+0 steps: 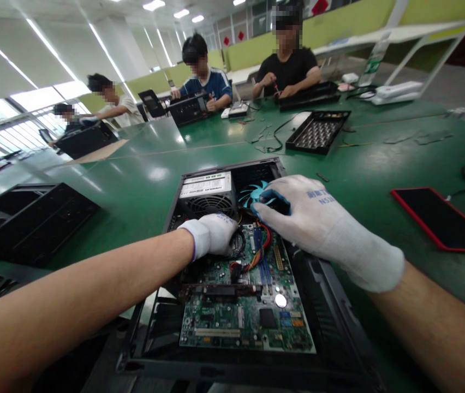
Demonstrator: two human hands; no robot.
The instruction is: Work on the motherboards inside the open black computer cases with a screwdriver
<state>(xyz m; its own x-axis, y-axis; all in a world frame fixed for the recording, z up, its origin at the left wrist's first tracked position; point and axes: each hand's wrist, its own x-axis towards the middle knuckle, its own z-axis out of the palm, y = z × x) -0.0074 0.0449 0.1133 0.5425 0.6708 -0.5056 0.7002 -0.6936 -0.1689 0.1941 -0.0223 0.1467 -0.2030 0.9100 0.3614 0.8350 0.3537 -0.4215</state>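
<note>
An open black computer case (339, 305) lies on the green table, with a green motherboard (216, 322) inside. At its far left corner sits a silver power supply (206, 188). My left hand (216, 233), in a white glove, is closed over the motherboard beside a black cable coil; what its fingers hold, if anything, is hidden. My right hand (298, 210), also gloved, curves its thumb and fingers around the near right side of a blue fan (252, 194). Red, yellow and black wires (263, 251) run across the board between the hands.
Another black case (40, 218) stands at the left. A red-edged black tablet (447, 218) lies right, near a cable. Beyond are a black perforated panel (318, 131), a bottle (375, 63) and several people working on cases.
</note>
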